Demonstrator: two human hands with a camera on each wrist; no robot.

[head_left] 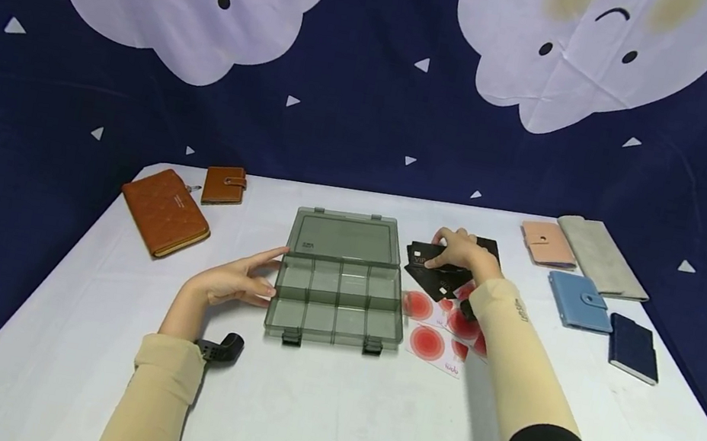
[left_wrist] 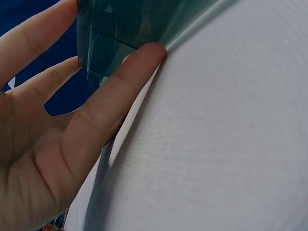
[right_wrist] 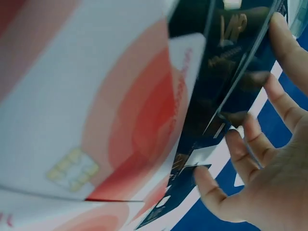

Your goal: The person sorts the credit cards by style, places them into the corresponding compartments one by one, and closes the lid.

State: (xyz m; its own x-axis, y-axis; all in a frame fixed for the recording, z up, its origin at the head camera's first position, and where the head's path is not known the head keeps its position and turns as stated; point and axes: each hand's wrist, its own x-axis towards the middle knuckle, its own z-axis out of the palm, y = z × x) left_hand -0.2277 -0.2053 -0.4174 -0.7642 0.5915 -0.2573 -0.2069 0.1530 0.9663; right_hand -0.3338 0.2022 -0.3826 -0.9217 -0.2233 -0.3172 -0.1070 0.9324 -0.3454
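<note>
A clear grey-green plastic organizer box (head_left: 339, 294) lies with its lid folded back, its divided compartments facing up. My left hand (head_left: 237, 280) touches the box's left side with fingers and thumb extended; in the left wrist view a fingertip (left_wrist: 151, 53) rests along its wall. To the right of the box, my right hand (head_left: 462, 253) pinches a black VIP card (head_left: 421, 251) by its edge among other black cards (head_left: 434, 283). The right wrist view shows its fingers along the glossy black card (right_wrist: 231, 62). White cards with red circles (head_left: 427, 342) lie nearer, partly under the right forearm.
At the left are a brown zip wallet (head_left: 166, 212) and a small brown wallet (head_left: 224, 186). At the right lie a pink wallet (head_left: 549, 244), a grey long wallet (head_left: 603, 258), a blue wallet (head_left: 579, 303) and a navy notebook-like holder (head_left: 634, 348). A patterned cloth hangs behind the table.
</note>
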